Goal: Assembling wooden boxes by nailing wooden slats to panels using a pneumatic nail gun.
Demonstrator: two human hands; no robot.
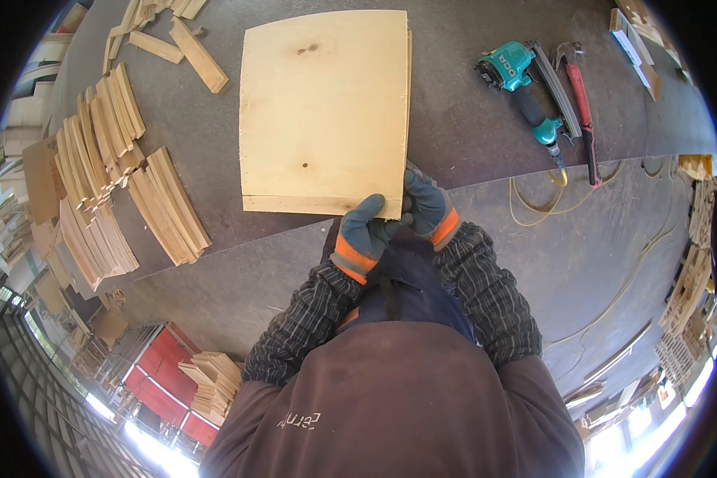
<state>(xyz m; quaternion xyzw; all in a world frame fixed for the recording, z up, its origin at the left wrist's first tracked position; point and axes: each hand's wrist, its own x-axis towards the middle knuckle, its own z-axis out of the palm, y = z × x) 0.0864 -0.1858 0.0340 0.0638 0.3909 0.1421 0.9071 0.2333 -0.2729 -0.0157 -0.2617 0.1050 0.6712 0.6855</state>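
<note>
A pale, nearly square plywood panel (323, 111) with a few dark knots lies on the dark table, its near edge over the table's front edge. Along that near edge runs a narrow wooden strip. My left hand (365, 233), in a grey glove with an orange cuff, pinches the near right corner, thumb on top and fingers underneath. Gloved the same way, my right hand (432, 209) is closed round the right side of that corner, its fingertips partly hidden by the panel. Another wooden layer shows beneath along the right edge.
To the right lie a teal nail gun (526, 92) and a red-handled hammer (583, 111). Bundles of wooden strips (167, 205) are laid out at left, with loose pieces (199, 56) farther back. A yellow hose (637, 279) trails over the floor at right. Stacked wood (211, 382) stands behind at left.
</note>
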